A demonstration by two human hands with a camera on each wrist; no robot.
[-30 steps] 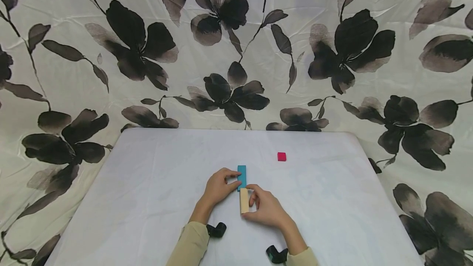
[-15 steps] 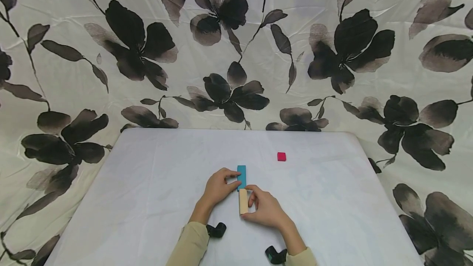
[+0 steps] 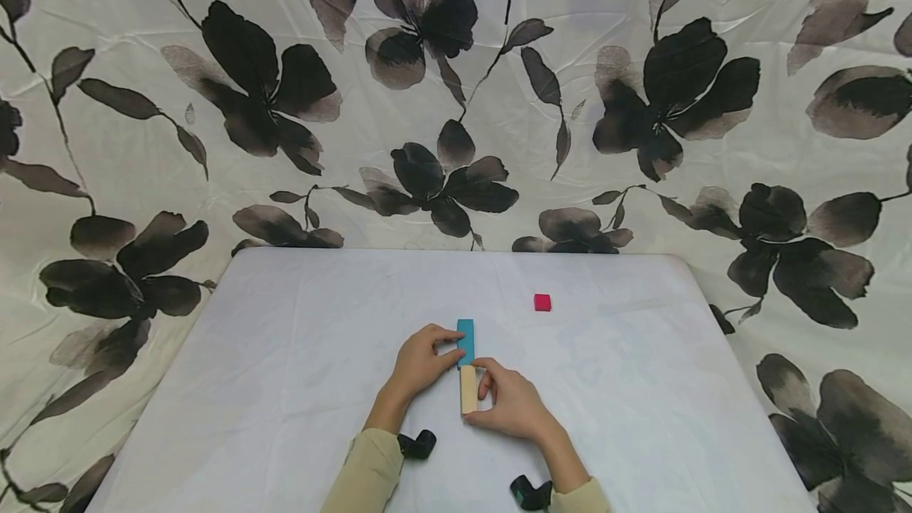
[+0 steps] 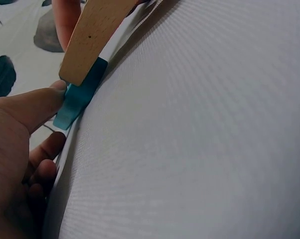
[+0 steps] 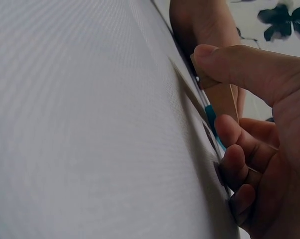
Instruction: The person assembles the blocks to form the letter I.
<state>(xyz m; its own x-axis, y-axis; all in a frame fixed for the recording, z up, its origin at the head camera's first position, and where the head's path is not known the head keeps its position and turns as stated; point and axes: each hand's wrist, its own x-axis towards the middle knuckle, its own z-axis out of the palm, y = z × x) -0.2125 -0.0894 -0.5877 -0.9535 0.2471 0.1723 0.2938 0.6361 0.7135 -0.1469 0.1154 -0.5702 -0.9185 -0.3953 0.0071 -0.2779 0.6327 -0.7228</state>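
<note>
1. Your left hand point(image 3: 419, 359) grips the blue block point(image 3: 466, 339) from its left side, with the index fingertip near the far end and the thumb lower down.
2. Your right hand point(image 3: 516, 402) pinches the plain wooden block point(image 3: 469, 391) lengthwise, index finger at the far end and thumb at the near end.
3. The blue block lies near the middle of the white-covered table point(image 3: 321, 386), its long side pointing away from you.
4. The wooden block sits on your side of it, almost in line and a touch to the right, its far end overlapping the blue block's near end from above. You cannot tell whether the two touch.
5. In your left wrist view, the wooden block stands in front of the blue one and hides part of it; your right wrist view shows only small patches of blue behind the wood.
6. A red cube point(image 3: 542, 303) rests farther off to your right, well apart from both hands.
7. You have a black device point(image 3: 418, 444) at your left wrist, just by the beige sleeve point(image 3: 366, 469).
8. Behind the table hangs a pale floral cloth point(image 3: 499, 157).
</note>
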